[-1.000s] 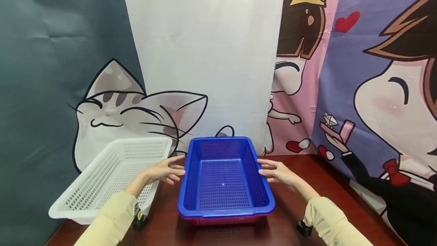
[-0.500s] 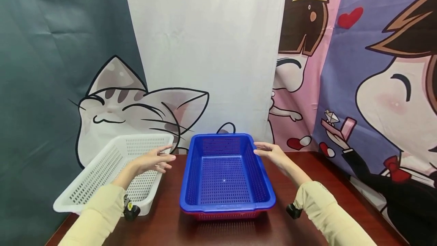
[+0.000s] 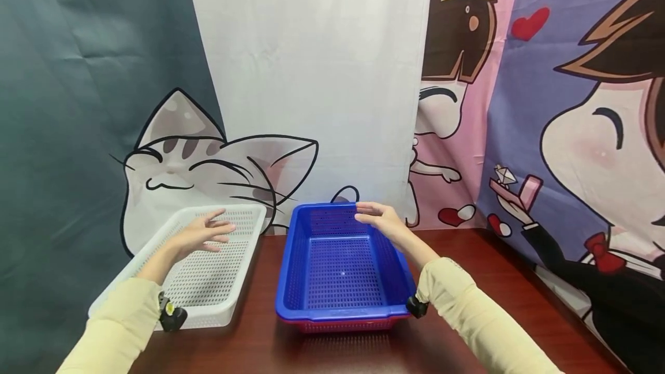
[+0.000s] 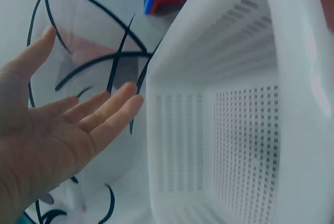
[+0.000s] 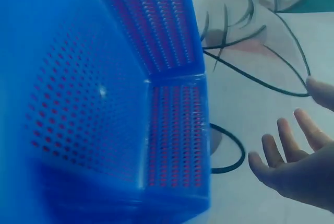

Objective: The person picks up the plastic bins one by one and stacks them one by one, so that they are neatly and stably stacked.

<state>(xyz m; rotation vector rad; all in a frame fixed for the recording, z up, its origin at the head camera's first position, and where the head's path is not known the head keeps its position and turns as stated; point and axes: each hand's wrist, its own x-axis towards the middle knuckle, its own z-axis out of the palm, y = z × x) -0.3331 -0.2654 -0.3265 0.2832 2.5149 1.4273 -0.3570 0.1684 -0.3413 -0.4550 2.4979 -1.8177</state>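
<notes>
A blue perforated plastic basket (image 3: 343, 276) sits in the middle of the table, nested in a red basket (image 3: 343, 325) whose lower edge peeks out beneath it. To its left lies a white perforated basket (image 3: 208, 276). My left hand (image 3: 200, 235) hovers over the white basket with fingers spread, holding nothing; the left wrist view shows the same hand (image 4: 68, 125) apart from the rim. Above the blue basket's far right side, my right hand (image 3: 381, 221) is raised with loose, extended fingers. In the right wrist view that hand (image 5: 302, 156) holds nothing.
The reddish-brown table (image 3: 467, 305) extends to the right of the blue basket and in front of it. Behind stands a printed cloth backdrop (image 3: 322, 74) with cartoon figures, and its right panel (image 3: 519, 103) runs along the table's right side.
Both hands have left the sides of the blue basket and moved left. The left hand is now over the white basket, the right over the blue one. The baskets have stayed in place.
</notes>
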